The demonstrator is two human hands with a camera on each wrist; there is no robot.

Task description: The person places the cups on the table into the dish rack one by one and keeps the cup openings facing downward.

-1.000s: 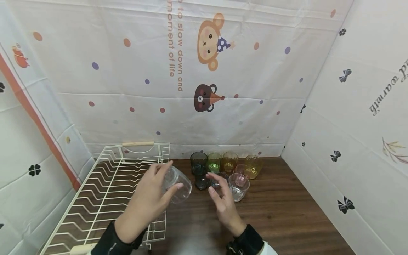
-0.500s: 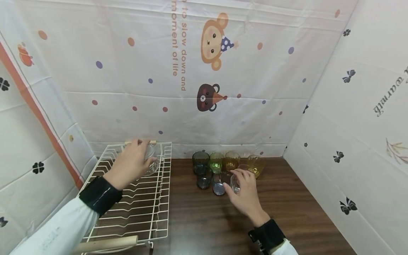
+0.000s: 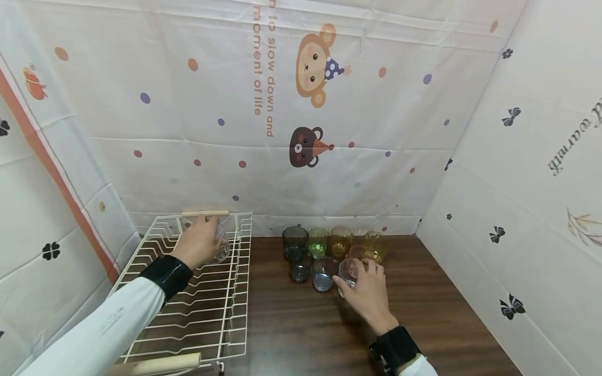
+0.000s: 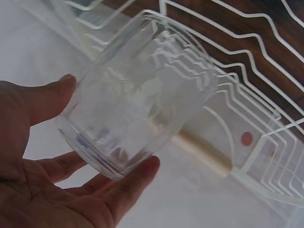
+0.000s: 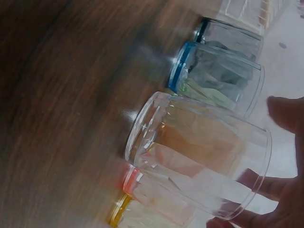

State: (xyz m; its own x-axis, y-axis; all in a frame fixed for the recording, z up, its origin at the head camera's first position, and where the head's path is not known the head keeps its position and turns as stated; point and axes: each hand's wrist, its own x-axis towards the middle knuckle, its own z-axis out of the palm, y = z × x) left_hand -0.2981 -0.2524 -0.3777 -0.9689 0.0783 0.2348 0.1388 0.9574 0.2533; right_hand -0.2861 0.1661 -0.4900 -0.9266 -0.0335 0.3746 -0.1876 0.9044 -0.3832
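Note:
My left hand [image 3: 199, 240] grips a clear glass [image 4: 142, 95] between thumb and fingers, over the far end of the white wire dish rack [image 3: 226, 297]. The glass's thick base is toward the palm and its rim points away, toward the wires. On the wooden table my right hand [image 3: 369, 295] spreads around another clear glass [image 5: 199, 152], which stands upright. Two of its fingers show behind the rim in the right wrist view, while the thumb is apart from the glass. Beside that glass are a blue-tinted glass [image 3: 322, 279] and a pink glass [image 3: 358, 254].
Several more tinted glasses stand close together by the back wall: dark grey [image 3: 295, 241], green [image 3: 318, 241], amber [image 3: 340, 241], yellow [image 3: 375, 244] and a smoky one [image 3: 300, 272] in front. Wooden handles [image 3: 164, 363] cap the rack's ends. Printed sheets [image 3: 226, 167] cover the walls.
My left hand has carried its clear glass left and back from the table's middle to the rack's far end. My right hand has moved right, to the other clear glass.

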